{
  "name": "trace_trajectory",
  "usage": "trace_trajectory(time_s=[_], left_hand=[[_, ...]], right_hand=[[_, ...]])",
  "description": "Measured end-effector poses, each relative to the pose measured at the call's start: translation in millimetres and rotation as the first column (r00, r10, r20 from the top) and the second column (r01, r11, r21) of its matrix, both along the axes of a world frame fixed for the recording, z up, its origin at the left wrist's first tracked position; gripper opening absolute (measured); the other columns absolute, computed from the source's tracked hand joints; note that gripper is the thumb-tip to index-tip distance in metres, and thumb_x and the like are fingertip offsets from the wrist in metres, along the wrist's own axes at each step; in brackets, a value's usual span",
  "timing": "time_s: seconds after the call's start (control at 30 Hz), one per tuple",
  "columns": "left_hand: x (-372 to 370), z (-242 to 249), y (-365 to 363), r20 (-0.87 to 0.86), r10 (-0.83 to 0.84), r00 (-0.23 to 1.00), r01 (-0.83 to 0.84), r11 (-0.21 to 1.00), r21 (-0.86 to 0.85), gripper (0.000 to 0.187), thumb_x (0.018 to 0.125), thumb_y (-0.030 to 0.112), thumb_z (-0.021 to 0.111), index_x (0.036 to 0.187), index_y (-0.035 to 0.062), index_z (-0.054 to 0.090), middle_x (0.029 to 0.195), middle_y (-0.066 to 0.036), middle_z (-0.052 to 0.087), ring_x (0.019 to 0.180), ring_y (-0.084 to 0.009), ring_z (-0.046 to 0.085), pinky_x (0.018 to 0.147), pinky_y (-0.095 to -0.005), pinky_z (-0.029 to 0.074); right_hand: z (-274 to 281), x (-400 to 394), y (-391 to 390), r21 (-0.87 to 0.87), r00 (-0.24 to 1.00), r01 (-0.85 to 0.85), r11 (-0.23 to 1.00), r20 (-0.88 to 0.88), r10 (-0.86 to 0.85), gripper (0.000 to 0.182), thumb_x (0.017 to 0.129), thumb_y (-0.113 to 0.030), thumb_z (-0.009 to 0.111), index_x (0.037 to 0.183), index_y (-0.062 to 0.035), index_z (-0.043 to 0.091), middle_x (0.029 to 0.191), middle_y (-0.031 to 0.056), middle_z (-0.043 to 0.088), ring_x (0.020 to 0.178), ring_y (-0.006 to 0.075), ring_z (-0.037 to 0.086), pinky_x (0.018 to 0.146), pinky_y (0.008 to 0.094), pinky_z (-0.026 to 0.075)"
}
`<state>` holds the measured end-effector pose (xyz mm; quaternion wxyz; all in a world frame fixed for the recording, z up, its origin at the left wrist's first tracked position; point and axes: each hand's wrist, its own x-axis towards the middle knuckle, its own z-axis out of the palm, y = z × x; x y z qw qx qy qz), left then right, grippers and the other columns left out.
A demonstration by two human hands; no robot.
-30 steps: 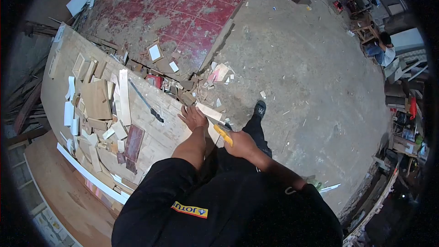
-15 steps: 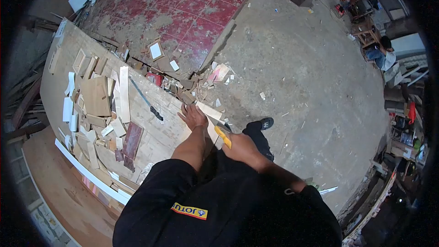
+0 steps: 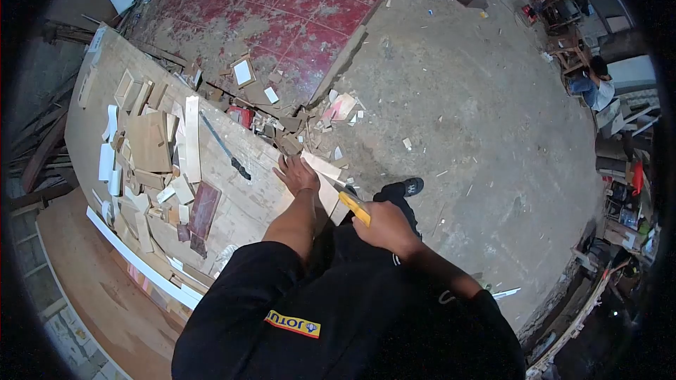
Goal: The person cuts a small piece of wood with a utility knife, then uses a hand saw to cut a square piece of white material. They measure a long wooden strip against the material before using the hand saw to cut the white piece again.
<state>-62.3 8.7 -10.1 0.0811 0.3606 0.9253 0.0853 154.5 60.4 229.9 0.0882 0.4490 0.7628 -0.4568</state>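
Note:
My right hand [image 3: 387, 229] is closed around the yellow handle of a handsaw [image 3: 354, 207]. The saw's blade points up and left, against a pale wood board [image 3: 324, 167] at the workbench edge; the cut itself is too small to make out. Flat on the wood just left of the blade lies my left hand [image 3: 298, 174], fingers spread. Further left on the bench, a long narrow blade with a black handle [image 3: 241, 169] rests by itself.
Wood offcuts, a brown panel [image 3: 149, 142] and a reddish-brown board [image 3: 205, 210] cover the left of the workbench [image 3: 246, 207]. Scraps litter the concrete floor [image 3: 479, 134] beyond its edge. A person [image 3: 595, 84] sits at the far right.
My right hand has shifted slightly to the right with the handsaw, drawing it back from the board. My left hand stays in place on the wood.

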Motion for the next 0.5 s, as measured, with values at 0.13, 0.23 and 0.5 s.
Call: trace_trajectory(time_s=[0.13, 0.23, 0.5], left_hand=[[1, 0, 2, 0.005, 0.005, 1.000, -0.005, 1.000, -0.009, 0.032, 0.102, 0.028, 0.036, 0.117, 0.0099, 0.058, 0.132, -0.011, 0.054, 0.143, -0.0318, 0.028, 0.121, -0.0608, 0.006], [0, 3, 2, 0.033, -0.002, 0.999, 0.003, 1.000, -0.015, 0.032, 0.102, 0.027, 0.036, 0.118, 0.0098, 0.058, 0.132, -0.011, 0.054, 0.143, -0.0320, 0.028, 0.120, -0.0613, 0.006], [1, -2, 0, 0.003, -0.017, 1.000, 0.017, 0.999, -0.034, 0.034, 0.103, 0.028, 0.034, 0.119, 0.0094, 0.058, 0.132, -0.011, 0.053, 0.145, -0.0325, 0.027, 0.120, -0.0623, 0.006]], right_hand=[[-20, -19, -13, 0.044, 0.999, 0.031, 0.999, -0.019, -0.030, 0.034, 0.082, -0.031, 0.064, 0.081, 0.0025, 0.071, 0.078, 0.0264, 0.068, 0.076, 0.0446, 0.069, 0.072, 0.0518, 0.056], [-43, -40, -19, 0.117, 1.000, 0.019, 0.993, -0.004, -0.019, 0.034, 0.083, -0.030, 0.063, 0.081, 0.0023, 0.071, 0.078, 0.0263, 0.068, 0.075, 0.0448, 0.069, 0.072, 0.0515, 0.056], [11, -7, -14, 0.037, 1.000, 0.012, 0.999, -0.002, -0.011, 0.036, 0.084, -0.031, 0.063, 0.086, 0.0032, 0.071, 0.079, 0.0269, 0.068, 0.076, 0.0444, 0.069, 0.073, 0.0511, 0.056]])
